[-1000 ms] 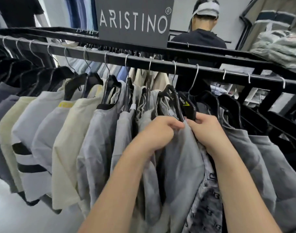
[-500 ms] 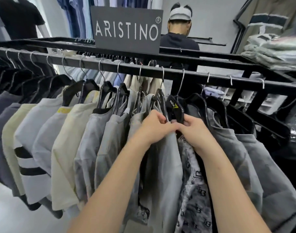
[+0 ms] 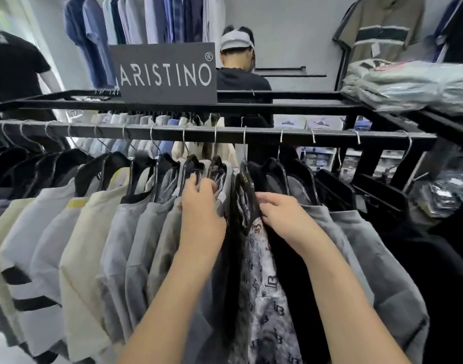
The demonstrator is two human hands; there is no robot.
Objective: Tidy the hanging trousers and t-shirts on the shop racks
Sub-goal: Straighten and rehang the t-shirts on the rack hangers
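Hands meet at the middle of a crowded shop rail (image 3: 330, 136), seen from the head camera. The person's left hand (image 3: 201, 206) has its fingers curled over the shoulder of a grey t-shirt (image 3: 170, 232), just below a black hanger (image 3: 192, 164). The right hand (image 3: 285, 219) is clamped on the dark neck edge of a patterned shirt (image 3: 264, 285) that hangs just beside the grey one. The two hands are near each other but apart, with a dark gap between the garments showing between them.

To the left, cream and pale t-shirts (image 3: 86, 258) hang in a tight row, one with black stripes. To the right, more grey tops (image 3: 369, 258) and black garments fill the rail as far as its end post.

A dark sign (image 3: 167, 73) reading ARISTINO stands on the upper frame of the rack. Behind it a person in a black top and pale cap (image 3: 241, 77) faces away, and a second person in black (image 3: 12, 67) stands at far left. Folded clothes (image 3: 409, 85) are stacked on the rack's top at right. A striped polo (image 3: 380, 35) and blue shirts (image 3: 146, 19) hang along the back wall.
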